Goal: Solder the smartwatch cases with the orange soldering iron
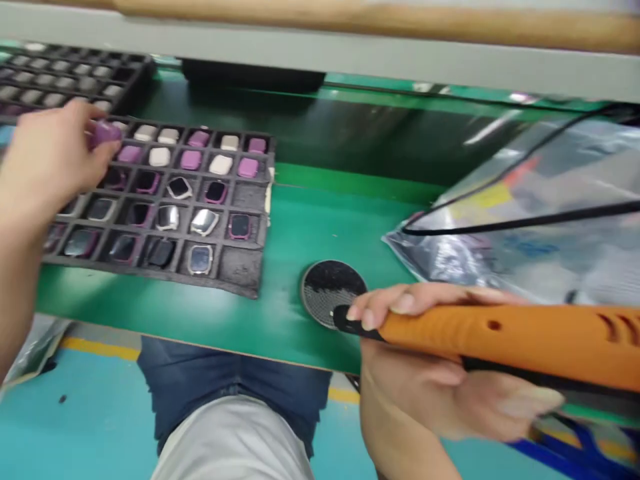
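Note:
My left hand (pixel 50 157) is closed in a pinch on a small purple watch case (pixel 104 132), held just above the far left part of a black compartment tray (pixel 250 200). The tray holds several purple and white watch cases and dark-faced watch bodies. My right hand (pixel 440 373) grips an orange electric screwdriver (pixel 525 340) lying nearly level at the lower right. Its black tip (pixel 345 320) rests over a round black dish (pixel 327 287) on the green table.
A second black tray (pixel 60 73) with grey parts lies at the far left back. Shiny plastic bags (pixel 540 220) with a black cable across them lie to the right. A grey shelf edge (pixel 320 53) runs overhead. My lap and the teal floor show below the table edge.

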A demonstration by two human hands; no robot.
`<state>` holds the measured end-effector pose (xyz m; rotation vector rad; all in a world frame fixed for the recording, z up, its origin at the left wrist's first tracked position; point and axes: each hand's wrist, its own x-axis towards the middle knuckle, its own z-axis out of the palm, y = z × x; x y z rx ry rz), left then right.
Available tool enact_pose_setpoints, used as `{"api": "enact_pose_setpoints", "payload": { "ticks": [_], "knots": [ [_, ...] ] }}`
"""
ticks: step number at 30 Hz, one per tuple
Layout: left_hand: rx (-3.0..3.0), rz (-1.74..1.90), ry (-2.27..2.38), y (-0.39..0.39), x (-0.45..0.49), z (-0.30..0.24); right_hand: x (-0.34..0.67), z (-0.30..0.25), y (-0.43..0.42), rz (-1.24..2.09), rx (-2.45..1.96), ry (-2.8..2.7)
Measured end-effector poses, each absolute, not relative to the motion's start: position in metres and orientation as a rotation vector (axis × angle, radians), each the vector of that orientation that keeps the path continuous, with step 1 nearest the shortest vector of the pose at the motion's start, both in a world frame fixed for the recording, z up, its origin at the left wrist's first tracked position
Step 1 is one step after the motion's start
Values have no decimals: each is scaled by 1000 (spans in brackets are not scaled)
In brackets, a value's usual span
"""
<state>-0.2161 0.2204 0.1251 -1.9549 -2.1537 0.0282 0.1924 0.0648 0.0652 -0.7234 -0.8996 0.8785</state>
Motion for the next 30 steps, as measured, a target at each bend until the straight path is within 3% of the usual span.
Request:
{"api": "enact_pose_setpoints", "payload": {
  "ticks": [4,8,14,30],
  "knots": [
    [-2544,-644,-1613,107,-133,94,186,63,65,837,-819,-897],
    [-2974,-703,-1154,36,-51,46,183,55,65,814,-820,-878],
    [-3002,-756,-1221,43,-24,-5,185,46,69,792,-819,-874],
    [-3067,-811,-1188,46,-28,-4,189,45,69,791,-902,-985]
  ]
}}
